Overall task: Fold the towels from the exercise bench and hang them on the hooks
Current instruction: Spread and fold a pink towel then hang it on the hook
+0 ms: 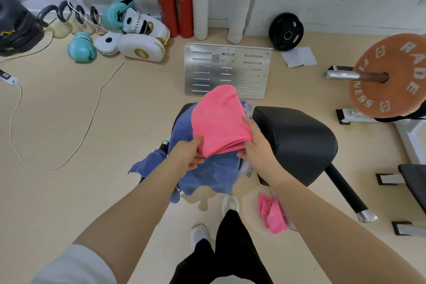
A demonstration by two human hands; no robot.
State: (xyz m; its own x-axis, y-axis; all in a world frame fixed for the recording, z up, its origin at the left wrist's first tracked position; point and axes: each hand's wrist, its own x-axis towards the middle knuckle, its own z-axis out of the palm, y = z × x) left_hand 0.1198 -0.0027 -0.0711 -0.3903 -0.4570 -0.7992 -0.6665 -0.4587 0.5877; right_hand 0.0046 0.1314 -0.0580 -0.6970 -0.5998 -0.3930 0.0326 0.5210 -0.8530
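beige gym floor [138, 104] under me, and i've got the folded pink towel [219, 122] pinched at its near edge by both hands, left hand [186, 154] and right hand [258, 147] each gripping a corner, over one blue towel [207, 173] that hides most of the bench pad [299, 140] end. a second pink towel [272, 212] lies crumpled on the floor, partly behind my right forearm. two red extinguishers [175, 4] by the wall, tops cut off.

The orange weight plate [389, 78] at three o'clock reads "RADE FITNESS"; a white punch pad [140, 50] at ten o'clock seems to say "GINGPAI".
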